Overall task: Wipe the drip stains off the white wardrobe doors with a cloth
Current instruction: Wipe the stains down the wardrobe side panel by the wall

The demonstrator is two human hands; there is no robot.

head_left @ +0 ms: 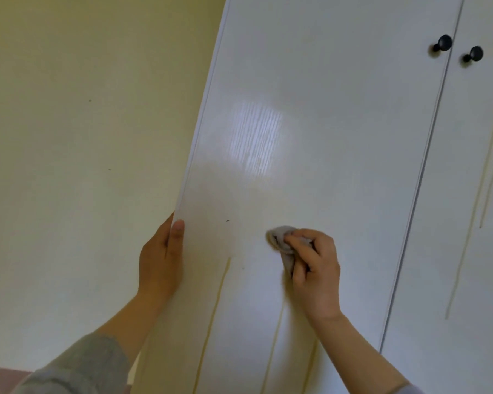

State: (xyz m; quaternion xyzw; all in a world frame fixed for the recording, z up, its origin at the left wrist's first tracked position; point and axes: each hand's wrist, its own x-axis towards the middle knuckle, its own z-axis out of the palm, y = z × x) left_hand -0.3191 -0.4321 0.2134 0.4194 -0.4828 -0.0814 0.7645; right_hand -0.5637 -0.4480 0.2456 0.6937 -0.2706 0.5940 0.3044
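Note:
The white wardrobe's left door (310,123) fills the middle of the view. Yellowish drip stains (214,317) run down its lower part. My right hand (315,271) grips a bunched grey cloth (281,238) and presses it against the door, above a second streak (273,351). My left hand (161,260) holds the door's left edge, thumb on the front face, fingers hidden behind it. The right door (473,194) carries long thin drip stains (473,211) too.
Two black round knobs (443,43) (474,54) sit at the top right, either side of the gap between the doors. A pale yellow wall (83,152) lies to the left of the wardrobe. A bright light patch (255,137) reflects off the left door.

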